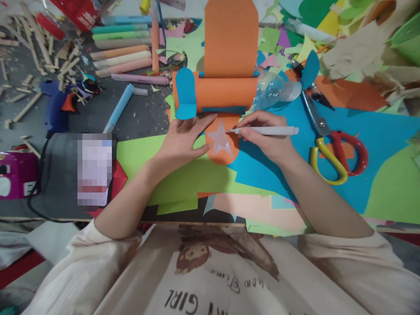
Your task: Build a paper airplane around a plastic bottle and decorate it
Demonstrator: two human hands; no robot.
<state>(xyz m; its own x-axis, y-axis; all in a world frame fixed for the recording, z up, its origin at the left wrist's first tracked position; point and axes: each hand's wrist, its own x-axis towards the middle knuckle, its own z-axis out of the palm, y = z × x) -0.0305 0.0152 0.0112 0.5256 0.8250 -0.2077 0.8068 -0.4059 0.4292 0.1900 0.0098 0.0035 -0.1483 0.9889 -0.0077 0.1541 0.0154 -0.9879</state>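
Head view: a clear plastic bottle [223, 94], wrapped in orange paper, lies on its side across a cluttered dark surface [95, 103], its bare neck pointing right. A blue paper strip [185, 89] with rounded ends crosses the bottle's left end, and an orange panel [231, 39] stretches away from its far side. On its near side is a rounded orange flap [218, 158] carrying a pale lilac star [221, 140].

Just below the bottle, the person's left hand [183, 139] lies palm down, its thumb and index finger spread apart, the thumb tip beside the star's left edge. To the star's other side, also below the bottle, the right hand [265, 131] has its fingers clamped on a white marker [280, 130], tip at the star's right edge.

Right of the bottle, scissors [322, 124] with 1 yellow and 1 red handle rest on a blue sheet [269, 168]. Left of the bottle are a row of markers [121, 56], a light blue marker [120, 107] and, farther out, a blue glue gun [56, 105]. A blurred-out phone [95, 168] lies nearer the person, below and left of the bottle.
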